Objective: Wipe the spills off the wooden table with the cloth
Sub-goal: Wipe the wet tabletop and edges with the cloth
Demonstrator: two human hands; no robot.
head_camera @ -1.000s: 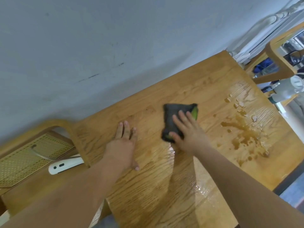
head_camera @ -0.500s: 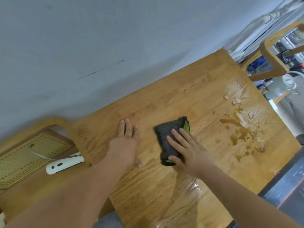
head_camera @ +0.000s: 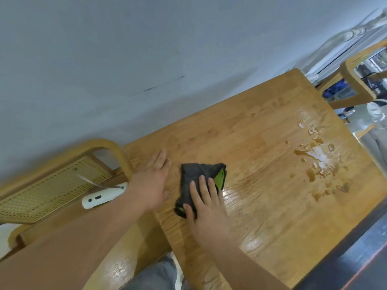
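Note:
A folded dark grey cloth [head_camera: 195,174] with a green inner side lies on the wooden table [head_camera: 261,132]. My right hand [head_camera: 206,208] presses flat on the cloth's near part, fingers straight. My left hand [head_camera: 150,181] rests flat on the table just left of the cloth, near the table's left edge. Brown and clear spills [head_camera: 318,162] sit on the right part of the table, well away from the cloth. A wet sheen [head_camera: 236,195] shows on the wood beside the cloth.
A wooden chair with a cane back [head_camera: 54,185] stands left of the table, with a white device [head_camera: 102,196] on its seat. A grey wall runs behind. Another wooden chair [head_camera: 356,80] stands at the far right. Dark floor lies at the lower right.
My right hand has drawn the cloth toward me and to the left, away from the spills and close to my left hand. My left hand stayed flat on the table.

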